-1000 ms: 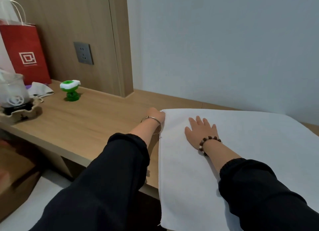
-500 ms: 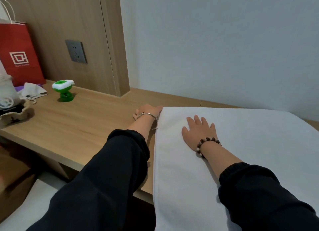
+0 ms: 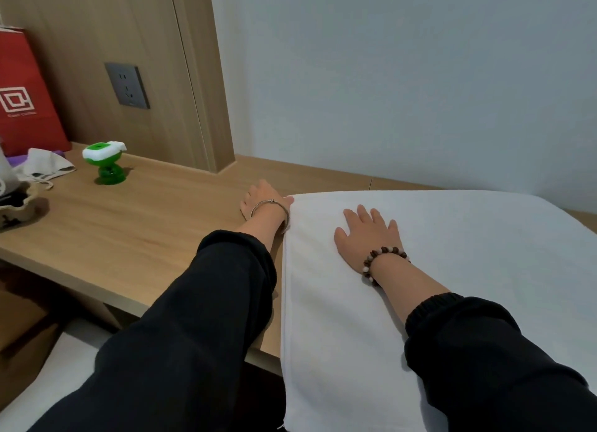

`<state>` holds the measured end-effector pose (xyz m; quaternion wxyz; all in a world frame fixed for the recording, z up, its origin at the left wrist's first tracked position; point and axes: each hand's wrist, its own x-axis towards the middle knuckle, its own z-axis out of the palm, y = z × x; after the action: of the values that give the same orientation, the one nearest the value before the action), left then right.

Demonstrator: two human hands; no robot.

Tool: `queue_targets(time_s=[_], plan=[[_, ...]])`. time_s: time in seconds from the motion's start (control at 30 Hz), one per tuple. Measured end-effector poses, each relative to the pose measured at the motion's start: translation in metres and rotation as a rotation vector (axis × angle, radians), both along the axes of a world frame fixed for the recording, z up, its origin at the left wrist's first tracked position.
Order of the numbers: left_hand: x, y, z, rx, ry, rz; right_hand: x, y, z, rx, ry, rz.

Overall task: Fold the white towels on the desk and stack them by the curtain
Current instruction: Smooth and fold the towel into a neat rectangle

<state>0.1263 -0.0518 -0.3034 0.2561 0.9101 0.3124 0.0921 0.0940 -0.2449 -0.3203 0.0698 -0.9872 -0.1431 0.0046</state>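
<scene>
A soft, light white towel (image 3: 452, 270) is pinned flat on the tabletop (image 3: 129, 237) at centre frame by the right hand (image 3: 368, 234), fingers spread, holding nothing; the left hand (image 3: 263, 199), fingers hidden, is laid at the far left corner, judged the best hold.

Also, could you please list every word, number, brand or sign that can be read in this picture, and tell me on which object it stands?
No text reads with certainty.
Red paper bag: a white square logo, no letters in it; the small white line beneath is too blurred to read.
Grey wall socket: no readable marking.
Green and white gadget, white towel: no text visible.
</scene>
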Motion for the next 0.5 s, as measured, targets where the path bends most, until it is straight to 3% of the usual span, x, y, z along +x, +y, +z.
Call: queue_targets(time_s=[0.07, 0.1, 0.17, 0.23, 0.33, 0.5], plan=[[-0.005, -0.003, 0.004, -0.068, -0.047, -0.138, 0.000, 0.000, 0.001, -0.004, 0.003, -0.004], [-0.009, -0.008, 0.006, -0.013, -0.043, -0.254, -0.001, 0.000, 0.001, -0.006, 0.003, -0.005], [-0.023, -0.025, 0.006, 0.253, 0.045, -0.508, -0.001, 0.001, 0.002, -0.010, 0.002, -0.007], [-0.040, -0.038, 0.000, 0.392, 0.142, -0.675, -0.001, 0.001, 0.003, -0.017, 0.003, -0.012], [-0.065, -0.035, -0.014, 0.424, 0.252, -0.715, -0.003, 0.001, 0.003, -0.023, 0.010, -0.014], [-0.079, -0.029, -0.014, 0.391, 0.263, -0.665, -0.004, 0.000, 0.004, -0.047, 0.015, -0.002]])
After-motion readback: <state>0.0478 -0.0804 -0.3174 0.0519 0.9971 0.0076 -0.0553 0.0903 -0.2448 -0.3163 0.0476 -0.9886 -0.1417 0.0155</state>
